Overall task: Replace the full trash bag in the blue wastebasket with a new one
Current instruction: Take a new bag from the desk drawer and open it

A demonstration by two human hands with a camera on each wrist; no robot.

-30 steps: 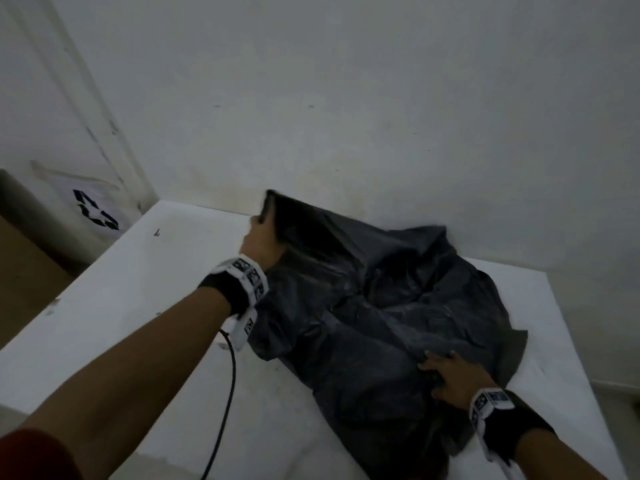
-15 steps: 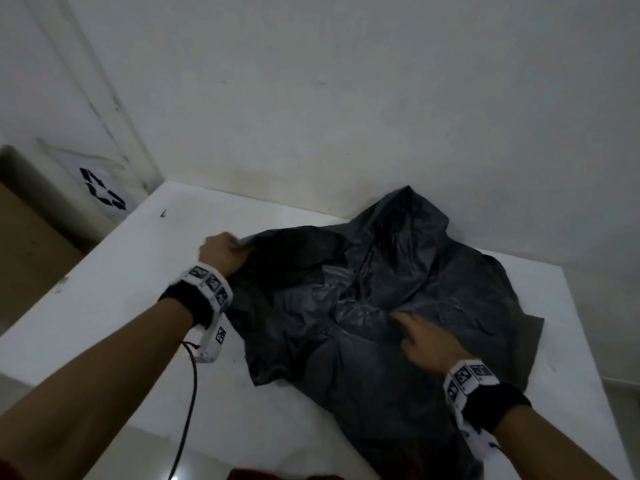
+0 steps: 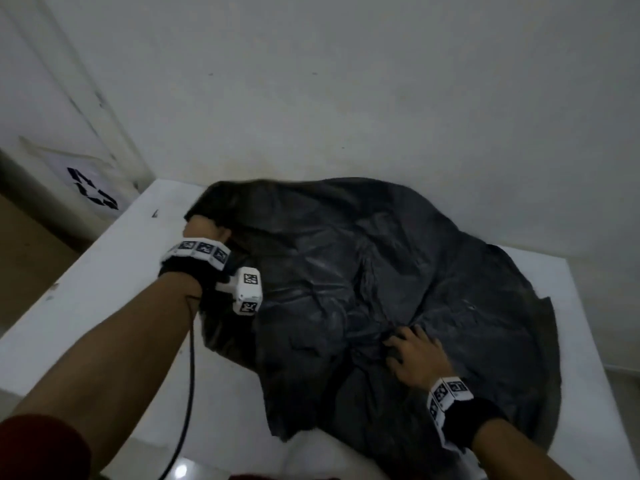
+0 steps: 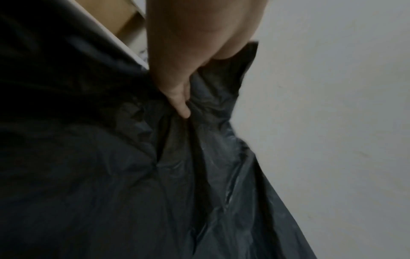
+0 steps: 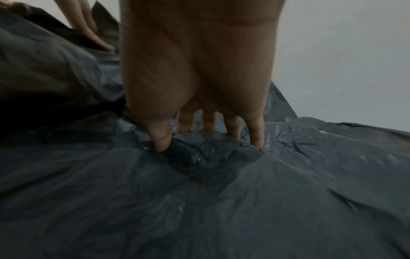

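Observation:
A crumpled black trash bag (image 3: 381, 289) lies spread over a white table (image 3: 104, 289) against the wall. My left hand (image 3: 204, 226) grips the bag's far-left edge and lifts it a little off the table. In the left wrist view the thumb (image 4: 179, 105) pinches a fold of the bag (image 4: 199, 175) and the other fingers are hidden inside the plastic. My right hand (image 3: 412, 355) rests on the bag's near middle. Its fingers (image 5: 208, 122) are spread and their tips press into the plastic (image 5: 221, 192). No blue wastebasket is in view.
A white wall (image 3: 346, 98) runs close behind the table. A paper sheet with a black recycling symbol (image 3: 91, 194) hangs at the left, above a brown surface (image 3: 20, 254). A black cable (image 3: 187, 375) trails from my left wrist over the table's near edge.
The raised peak of the bag has dropped and the plastic lies flatter toward the wall. My left hand keeps its grip on the edge, and my right hand stays pressed on the bag.

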